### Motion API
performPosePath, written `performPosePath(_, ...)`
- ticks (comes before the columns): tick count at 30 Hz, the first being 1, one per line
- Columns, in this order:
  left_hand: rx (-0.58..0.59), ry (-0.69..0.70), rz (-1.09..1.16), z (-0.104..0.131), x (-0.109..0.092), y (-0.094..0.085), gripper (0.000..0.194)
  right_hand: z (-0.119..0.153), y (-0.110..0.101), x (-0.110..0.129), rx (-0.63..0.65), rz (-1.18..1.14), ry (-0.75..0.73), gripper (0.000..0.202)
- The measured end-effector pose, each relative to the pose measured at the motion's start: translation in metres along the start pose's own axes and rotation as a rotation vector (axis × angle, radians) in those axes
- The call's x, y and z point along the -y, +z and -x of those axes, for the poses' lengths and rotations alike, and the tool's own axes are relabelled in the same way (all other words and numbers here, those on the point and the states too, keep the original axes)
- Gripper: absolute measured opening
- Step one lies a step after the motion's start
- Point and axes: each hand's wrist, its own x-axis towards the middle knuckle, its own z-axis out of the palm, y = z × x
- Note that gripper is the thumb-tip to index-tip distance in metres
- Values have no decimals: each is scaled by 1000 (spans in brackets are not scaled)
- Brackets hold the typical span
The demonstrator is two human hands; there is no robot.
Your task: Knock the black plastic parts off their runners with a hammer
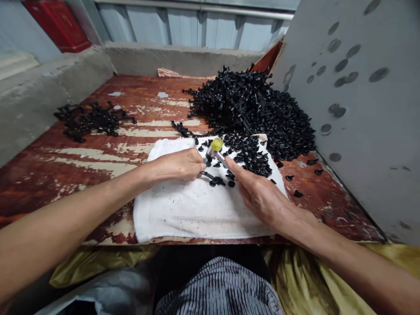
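My right hand is wrapped round the handle of a small mallet with a yellow-green face and a metal head. The mallet head is over the white cloth, close to the fingers of my left hand. Those fingers are closed in a pinch on a black plastic sprue with small round ends, part of it hidden by the hand. Loose small black parts lie on the cloth around and beyond the mallet.
A tall heap of black plastic pieces fills the back right, against a grey panel. A smaller pile of black sprues lies at the left on the worn red-brown table. A low concrete ledge borders the back.
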Motion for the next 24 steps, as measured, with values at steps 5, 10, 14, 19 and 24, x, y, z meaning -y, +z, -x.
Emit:
performPosePath(5, 32, -62, 239, 11, 9, -3, 34, -1, -3, 6, -77, -234, 227, 48)
performPosePath(10, 145, 25, 509, 28, 18, -5, 38, 4, 3, 10, -44, -705, 441, 22)
performPosePath(14, 208, 103, 473, 32, 13, -1, 44, -1, 13, 15, -40, -1009, 541, 21)
performPosePath(19, 224, 188, 275, 36, 2, 8, 43, -15, 21, 22, 0, -1278, 549, 26)
performPosePath(24, 91, 280, -13, 53, -8, 15, 34, -15, 21, 24, 54, -1455, 598, 27)
